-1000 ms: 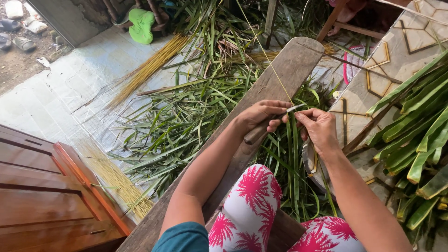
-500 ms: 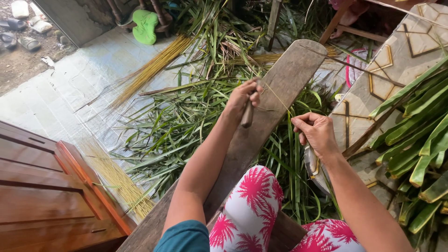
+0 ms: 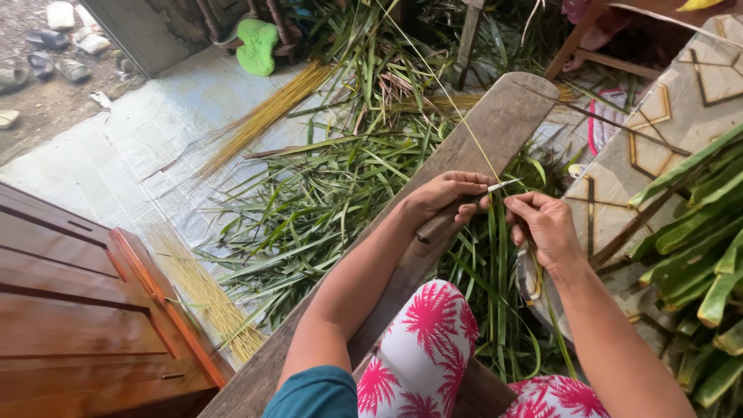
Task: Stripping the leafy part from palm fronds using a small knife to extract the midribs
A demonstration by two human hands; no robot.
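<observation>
Left hand (image 3: pixel 445 197) grips a small knife (image 3: pixel 457 213), blade at the leaf midrib (image 3: pixel 457 116). Right hand (image 3: pixel 546 224) pinches the midrib's near end above the wooden plank (image 3: pixel 495 124). Stripped sticks (image 3: pixel 263 116) lie at 11 o'clock; unstripped fronds (image 3: pixel 696 224) remain at 3 o'clock. Open room lies at 9 o'clock.

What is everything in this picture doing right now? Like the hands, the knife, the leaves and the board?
left hand: closed around the knife handle.
knife: blade tip against the thin leaf rib.
right hand: pinching the leaf rib.
leaf rib: stretched taut, slanting up away from the hands.
wooden board: lying slanted under the hands.
green leaves: loose, heaped on the floor.
yellow sticks: stripped, lying bundled.
</observation>
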